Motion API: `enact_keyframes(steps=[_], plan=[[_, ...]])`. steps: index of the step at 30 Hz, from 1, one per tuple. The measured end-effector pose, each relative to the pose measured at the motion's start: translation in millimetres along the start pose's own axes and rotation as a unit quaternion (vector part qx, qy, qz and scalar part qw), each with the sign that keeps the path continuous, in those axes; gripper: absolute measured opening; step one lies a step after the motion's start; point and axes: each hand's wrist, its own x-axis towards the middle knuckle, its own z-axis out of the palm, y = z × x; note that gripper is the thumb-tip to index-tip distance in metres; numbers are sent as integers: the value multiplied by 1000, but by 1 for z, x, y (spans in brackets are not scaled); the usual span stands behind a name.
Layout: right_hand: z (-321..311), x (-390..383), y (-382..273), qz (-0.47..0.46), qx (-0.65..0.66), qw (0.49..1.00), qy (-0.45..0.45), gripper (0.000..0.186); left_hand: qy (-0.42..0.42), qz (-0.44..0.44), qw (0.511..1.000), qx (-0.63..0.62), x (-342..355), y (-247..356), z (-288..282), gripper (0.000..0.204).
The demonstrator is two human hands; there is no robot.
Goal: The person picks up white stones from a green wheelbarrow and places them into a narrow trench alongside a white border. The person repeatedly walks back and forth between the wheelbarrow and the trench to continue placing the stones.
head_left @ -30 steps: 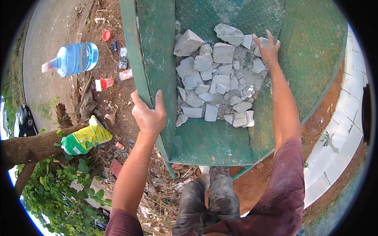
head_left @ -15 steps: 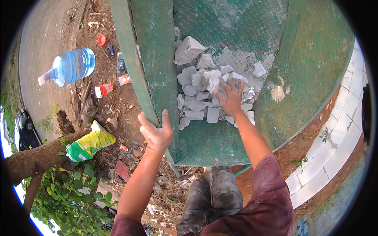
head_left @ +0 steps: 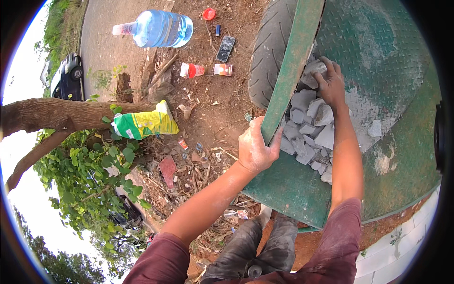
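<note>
My left hand (head_left: 257, 146) is closed round the near end of the upright green metal side wall (head_left: 295, 57), its thumb on the inner side. Beyond it, my right hand (head_left: 332, 86) has its fingers bent over a big pale lump of rubble (head_left: 310, 73) at the far end of a heap. That heap of broken grey-white rubble pieces (head_left: 302, 130) lies against the wall, on the dusty green metal bed (head_left: 385, 57) with a raised tread pattern. My right forearm hides part of the heap, and the wall covers its left side.
A black tyre (head_left: 269, 57) stands outside the wall. On the dirt lie a large blue water bottle (head_left: 163, 29), a phone (head_left: 225, 48), a red-and-white cup (head_left: 193, 70) and a yellow-green sack (head_left: 146, 124). A tree trunk (head_left: 61, 110) reaches in from the left.
The view has swung left, bringing the tyre into sight. My right hand has gone from the middle of the heap to the big lump at its far end. My left hand stays on the wall.
</note>
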Motion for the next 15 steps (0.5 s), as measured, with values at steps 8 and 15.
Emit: enact_keyframes(steps=[8, 15], plan=[[-2, -91, 5, -20, -166, 985, -37, 90, 12, -34, 999, 1, -8, -4, 3, 49], [9, -63, 0, -94, -215, 967, -104, 101, 2, -44, 999, -15, -6, 0, 6, 45]])
